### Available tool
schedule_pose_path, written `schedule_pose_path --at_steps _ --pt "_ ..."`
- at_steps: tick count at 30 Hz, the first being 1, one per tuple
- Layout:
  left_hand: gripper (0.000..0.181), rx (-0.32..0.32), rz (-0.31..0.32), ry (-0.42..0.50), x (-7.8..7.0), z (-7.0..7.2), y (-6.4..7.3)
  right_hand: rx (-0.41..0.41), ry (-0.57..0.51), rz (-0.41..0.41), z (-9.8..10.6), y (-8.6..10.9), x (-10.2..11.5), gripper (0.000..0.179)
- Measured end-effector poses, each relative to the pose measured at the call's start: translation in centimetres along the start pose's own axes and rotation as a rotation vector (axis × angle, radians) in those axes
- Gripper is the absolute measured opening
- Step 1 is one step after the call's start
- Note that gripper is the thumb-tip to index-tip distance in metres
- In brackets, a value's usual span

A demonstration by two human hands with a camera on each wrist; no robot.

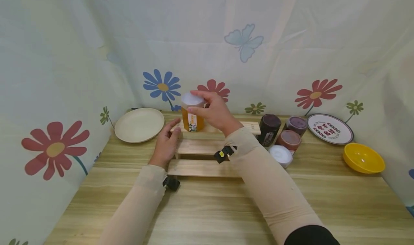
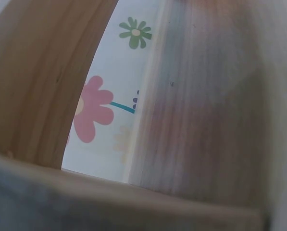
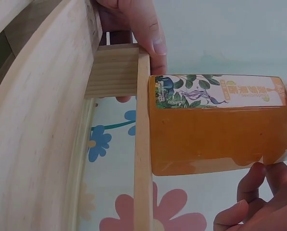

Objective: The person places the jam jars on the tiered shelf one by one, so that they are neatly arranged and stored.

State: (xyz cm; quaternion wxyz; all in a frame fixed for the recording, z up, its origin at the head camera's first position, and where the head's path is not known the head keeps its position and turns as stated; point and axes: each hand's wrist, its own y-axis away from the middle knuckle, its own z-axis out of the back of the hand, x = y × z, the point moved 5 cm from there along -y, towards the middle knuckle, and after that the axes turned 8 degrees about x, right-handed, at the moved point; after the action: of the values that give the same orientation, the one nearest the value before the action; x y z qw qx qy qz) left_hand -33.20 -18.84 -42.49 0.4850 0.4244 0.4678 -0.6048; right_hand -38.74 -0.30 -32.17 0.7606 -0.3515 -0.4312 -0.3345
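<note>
A jar of orange-amber contents (image 1: 193, 119) with a white lid stands upright on the top step at the left end of a wooden three-step rack (image 1: 203, 167). My right hand (image 1: 216, 112) grips it around the lid, thumb on the near side and fingers over the top. In the right wrist view the jar's printed label (image 3: 225, 90) shows, and its base meets the top board. My left hand (image 1: 166, 144) holds the rack's left end, thumb and fingers around the wood. The left wrist view shows only the rack's boards (image 2: 205, 110) close up.
Right of the rack stand a dark jar (image 1: 270, 130), a purple-lidded jar (image 1: 296, 125), a reddish-brown-lidded jar (image 1: 289, 140) and a white-lidded jar (image 1: 280, 156). Beyond them are a printed plate (image 1: 330, 129) and a yellow bowl (image 1: 363, 158). A cream plate (image 1: 139, 125) lies at back left.
</note>
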Motion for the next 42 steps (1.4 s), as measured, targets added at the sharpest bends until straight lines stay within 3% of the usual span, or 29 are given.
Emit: schedule_pose_path --at_steps 3,10,17,25,31,38,42 --pt "0.048 0.0 -0.008 -0.007 0.2 0.1 -0.2 0.002 -0.002 0.003 -0.1 -0.1 0.1 0.058" --pt "0.049 -0.019 -0.048 -0.038 3.2 0.5 -1.5 -0.007 -0.023 0.014 -0.4 -0.3 0.3 0.057" --pt "0.047 -0.026 -0.046 -0.038 3.2 0.5 -1.5 -0.014 -0.032 0.021 -0.7 -0.4 0.4 0.059" --pt "0.046 -0.018 -0.061 -0.041 3.1 0.5 -1.5 0.015 0.007 -0.036 -0.2 0.4 0.3 0.071" --pt "0.048 -0.013 -0.061 -0.046 3.1 0.5 -1.4 0.004 0.063 -0.005 1.5 2.9 1.4 0.073" --pt "0.05 -0.009 -0.038 -0.041 3.1 0.4 -1.4 0.014 0.096 -0.013 4.4 8.5 1.6 0.065" --pt "0.05 0.002 -0.018 -0.016 1.9 0.3 -0.9 0.017 0.141 -0.038 6.2 11.7 1.1 0.063"
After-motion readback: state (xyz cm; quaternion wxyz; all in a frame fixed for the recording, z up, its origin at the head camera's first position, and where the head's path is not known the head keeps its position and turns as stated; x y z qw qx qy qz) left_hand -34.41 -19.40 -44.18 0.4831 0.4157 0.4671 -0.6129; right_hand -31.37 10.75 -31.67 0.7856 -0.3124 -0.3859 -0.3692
